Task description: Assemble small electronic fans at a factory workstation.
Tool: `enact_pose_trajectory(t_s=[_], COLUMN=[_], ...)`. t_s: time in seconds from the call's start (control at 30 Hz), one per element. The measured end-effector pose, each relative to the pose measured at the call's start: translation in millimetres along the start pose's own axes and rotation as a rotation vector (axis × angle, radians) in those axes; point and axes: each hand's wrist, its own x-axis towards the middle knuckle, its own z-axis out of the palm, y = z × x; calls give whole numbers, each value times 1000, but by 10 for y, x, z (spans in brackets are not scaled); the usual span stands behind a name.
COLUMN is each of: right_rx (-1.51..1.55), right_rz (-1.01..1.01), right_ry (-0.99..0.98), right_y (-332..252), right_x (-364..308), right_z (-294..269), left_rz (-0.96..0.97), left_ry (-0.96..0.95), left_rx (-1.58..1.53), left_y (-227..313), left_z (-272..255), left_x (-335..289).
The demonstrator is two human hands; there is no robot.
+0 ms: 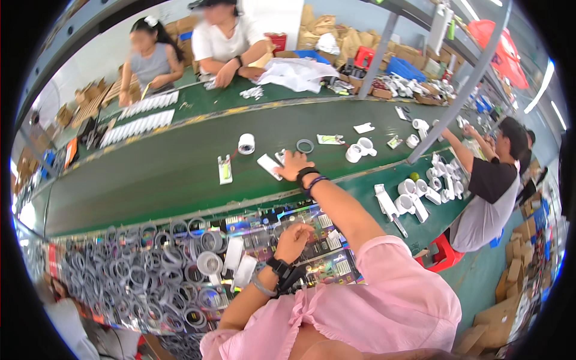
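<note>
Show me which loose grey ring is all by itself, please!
The grey ring on the green belt, just beyond the right hand. The other loose rings are heaped together to the left of the left hand.

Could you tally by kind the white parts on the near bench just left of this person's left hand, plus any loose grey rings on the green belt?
Round white part: 1
Long white parts: 2
Grey ring: 1
Total: 4

White panel (268, 167) & grey rings (171, 264) look plas., belt (192, 162) smooth, pkg. sheets (330, 270) v. glossy.
</note>
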Motion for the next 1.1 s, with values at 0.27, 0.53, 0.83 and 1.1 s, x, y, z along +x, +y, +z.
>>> enact_pose_trajectory(t_s=[0.27, 0.53, 0.83, 1.1], right_rx=[-52, 167, 157, 285], right_rz=[-297, -218, -282, -276], right_ry=[368, 35, -87, -73], right_y=[-422, -479, -494, -312], right_x=[137, 26, -140, -289], right_z=[226, 98, 41, -109], left_rz=[-6, 13, -65, -39], left_ry=[4, -14, -55, -38], left_rx=[35, 76, -32, -111], left_y=[-12, 49, -37, -107], left_z=[-48, -27, -16, -15], left_x=[-8, -20, 23, 54])
